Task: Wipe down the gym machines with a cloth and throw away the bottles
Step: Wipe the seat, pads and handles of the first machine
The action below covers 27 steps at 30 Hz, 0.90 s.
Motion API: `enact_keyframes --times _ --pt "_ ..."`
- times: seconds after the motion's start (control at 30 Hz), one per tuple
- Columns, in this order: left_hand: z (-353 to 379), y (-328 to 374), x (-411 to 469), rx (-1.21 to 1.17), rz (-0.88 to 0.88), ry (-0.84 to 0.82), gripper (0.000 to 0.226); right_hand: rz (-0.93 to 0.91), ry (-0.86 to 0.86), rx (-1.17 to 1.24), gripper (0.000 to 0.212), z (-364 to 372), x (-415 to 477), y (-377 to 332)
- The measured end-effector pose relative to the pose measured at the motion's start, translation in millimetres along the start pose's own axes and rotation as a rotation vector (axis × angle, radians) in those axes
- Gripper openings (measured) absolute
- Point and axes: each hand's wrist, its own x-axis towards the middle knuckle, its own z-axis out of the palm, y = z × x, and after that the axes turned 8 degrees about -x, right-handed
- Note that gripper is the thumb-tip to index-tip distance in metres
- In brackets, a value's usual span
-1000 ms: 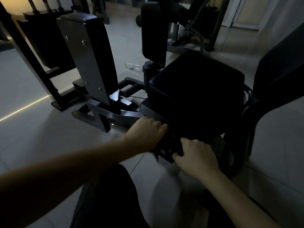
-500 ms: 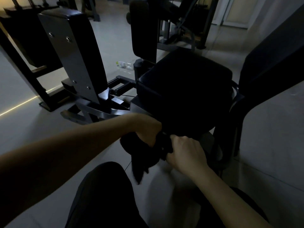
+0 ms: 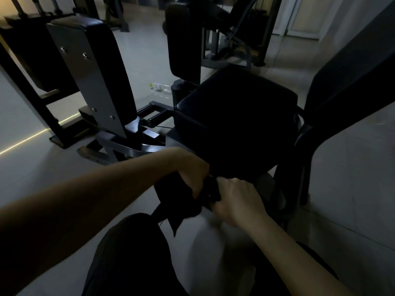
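A black cloth [image 3: 177,201] hangs in front of the machine's black padded seat [image 3: 235,120]. My left hand [image 3: 192,169] grips the cloth's upper part, and a corner droops toward my knee. My right hand [image 3: 237,199] grips the cloth's other end just below the seat's front edge. A clear plastic bottle [image 3: 160,88] lies on its side on the pale floor beyond the machine, between two upright pads.
A tall black pad on a grey metal plate [image 3: 94,77] stands left of the seat, another upright pad [image 3: 183,39] behind it. A dark backrest [image 3: 350,77] rises at right. More machines stand at the back. Pale tiled floor [image 3: 32,171] spreads left.
Both hands pulled the cloth back from under the seat's front edge; it now hangs loose between them, and the left hand has turned over it.
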Motion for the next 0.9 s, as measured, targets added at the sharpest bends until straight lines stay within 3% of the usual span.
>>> enact_keyframes --times 0.07,0.1,0.3,0.37,0.43,0.5,0.57,0.63,0.67,0.77,0.83,0.9 --pt "-6.2 4.0 2.1 -0.079 -0.051 -0.113 0.04 -0.002 -0.014 0.003 0.024 -0.1 -0.4 0.5" --pt "-1.5 7.4 -2.1 -0.045 -0.036 -0.049 0.033 -0.006 -0.005 -0.006 0.024 0.6 -0.1 1.6" --pt "77.5 8.7 -18.9 0.384 0.153 0.976 0.019 0.02 0.058 -0.017 0.026 5.1 -5.5 -1.1" --pt "86.8 1.0 -12.1 0.395 0.241 1.127 0.017 0.004 0.057 -0.021 0.024 6.3 -4.5 -0.2" --pt "79.1 -5.3 -9.8 0.405 0.321 1.082 0.018 -0.018 0.05 -0.002 0.022 4.2 -2.3 3.5" --pt "64.6 -5.7 -12.0 0.397 0.335 0.899 0.028 -0.053 0.014 0.033 0.021 1.3 -2.5 10.1" --pt "49.7 -4.4 -15.2 0.368 0.294 0.681 0.052 -0.09 -0.045 0.103 0.019 -3.4 -7.5 17.4" --pt "38.3 0.0 -16.9 0.341 0.276 0.583 0.075 -0.106 -0.1 0.164 0.022 -7.0 -19.3 26.1" --pt "34.2 2.8 -16.0 0.28 0.274 0.572 0.078 -0.105 -0.115 0.157 0.034 -9.5 -26.4 31.2" --pt "24.7 0.0 -4.4 -0.072 0.256 0.516 0.06 -0.071 -0.138 0.142 0.058 -12.8 -44.0 44.2" --pt "21.9 -2.3 3.2 -0.216 0.216 0.472 0.045 -0.038 -0.146 0.218 0.061 -12.5 -50.6 46.2" --pt "23.3 -1.4 4.6 -0.261 0.17 0.529 0.037 -0.023 -0.12 0.26 0.061 -11.8 -53.2 45.6"
